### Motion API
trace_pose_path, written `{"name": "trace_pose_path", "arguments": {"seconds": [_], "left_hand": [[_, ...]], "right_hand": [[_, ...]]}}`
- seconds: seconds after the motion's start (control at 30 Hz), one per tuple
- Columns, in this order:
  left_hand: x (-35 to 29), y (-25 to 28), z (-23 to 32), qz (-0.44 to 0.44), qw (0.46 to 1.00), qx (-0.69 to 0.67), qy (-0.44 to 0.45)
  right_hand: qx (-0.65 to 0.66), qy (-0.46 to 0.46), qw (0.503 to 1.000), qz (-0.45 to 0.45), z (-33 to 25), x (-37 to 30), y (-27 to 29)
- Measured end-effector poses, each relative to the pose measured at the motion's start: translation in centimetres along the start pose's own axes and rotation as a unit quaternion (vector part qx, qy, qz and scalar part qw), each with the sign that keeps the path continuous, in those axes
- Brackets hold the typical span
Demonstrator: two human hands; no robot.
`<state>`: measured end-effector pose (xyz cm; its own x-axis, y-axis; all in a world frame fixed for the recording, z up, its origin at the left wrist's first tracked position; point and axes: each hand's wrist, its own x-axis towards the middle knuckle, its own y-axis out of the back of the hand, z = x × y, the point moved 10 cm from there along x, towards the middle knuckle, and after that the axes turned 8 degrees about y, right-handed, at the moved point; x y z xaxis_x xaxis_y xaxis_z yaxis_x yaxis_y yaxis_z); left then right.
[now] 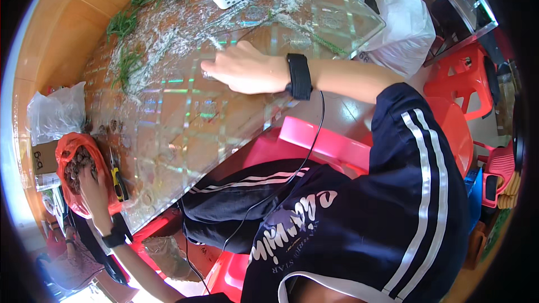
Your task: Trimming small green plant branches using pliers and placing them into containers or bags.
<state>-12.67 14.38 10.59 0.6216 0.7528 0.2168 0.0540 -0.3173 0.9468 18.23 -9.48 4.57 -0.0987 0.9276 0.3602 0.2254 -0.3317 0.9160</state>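
Reaching into red plastic bag (pixel 70 141) w/ brown pinecones (pixel 81 160), L hand (pixel 92 189) has fingertips buried, grip can't tell; R hand (pixel 238 68) half-curled above glass tabletop (pixel 174 154), contents unclear. Snagging bag rim could spill cones, poss. knock adj. pliers (pixel 119 184).

Bright light glints off the tabletop (pixel 179 160), fisheye edges curving into black.

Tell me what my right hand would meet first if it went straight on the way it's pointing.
Probably the white powder on the table, then a green sprig; depth is unclear, so your right hand may pass above both.
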Motion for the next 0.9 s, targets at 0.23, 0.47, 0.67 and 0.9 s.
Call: {"name": "trace_pose_path", "arguments": {"seconds": [0.23,0.47,0.67,0.9], "left_hand": [[8.6,8.2,32.4,0.017,0.932,-0.251,-0.259],[10.0,3.9,44.7,-0.064,0.904,-0.239,-0.348],[11.3,0.5,44.9,-0.085,0.910,-0.234,-0.332],[10.5,0.1,46.1,-0.090,0.897,-0.232,-0.364]], "right_hand": [[-0.184,0.021,0.982,0.036,-1.8,-1.0,-0.9],[-0.161,0.035,0.984,0.062,-1.7,-3.0,1.7],[0.007,0.017,0.997,0.072,4.5,-4.8,5.3],[-0.008,-0.059,0.996,-0.064,14.1,-4.0,2.8]]}}
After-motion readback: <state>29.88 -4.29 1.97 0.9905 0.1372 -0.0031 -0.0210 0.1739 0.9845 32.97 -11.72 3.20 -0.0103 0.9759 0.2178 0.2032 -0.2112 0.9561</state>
